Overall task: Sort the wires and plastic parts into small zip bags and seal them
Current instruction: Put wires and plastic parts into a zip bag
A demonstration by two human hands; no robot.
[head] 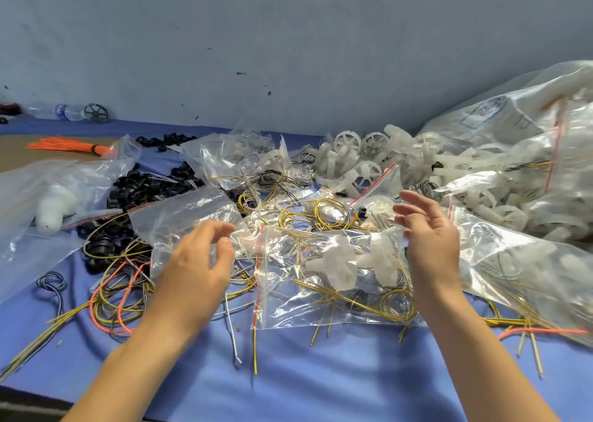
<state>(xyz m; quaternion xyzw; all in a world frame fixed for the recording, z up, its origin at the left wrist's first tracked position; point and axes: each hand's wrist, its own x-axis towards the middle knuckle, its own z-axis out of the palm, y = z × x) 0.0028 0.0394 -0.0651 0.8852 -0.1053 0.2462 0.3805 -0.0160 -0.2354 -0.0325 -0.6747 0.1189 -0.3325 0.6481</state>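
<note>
A small clear zip bag (333,306) with a red seal strip lies in front of me on the blue table, holding white plastic parts (340,266) and yellow wires. My left hand (195,267) hovers at the bag's left end, fingers loosely curled, holding nothing. My right hand (430,229) is raised over the bag's right end with its fingers spread and relaxed. Loose yellow and orange wires (118,296) lie tangled to the left. Another zip bag (183,216) lies just beyond my left hand.
Black plastic rings (141,187) are heaped at the left, white wheel-shaped parts (362,161) at the back. A large clear sack of white parts (539,171) fills the right. An orange wire bundle (67,145) and a water bottle (61,112) lie far left.
</note>
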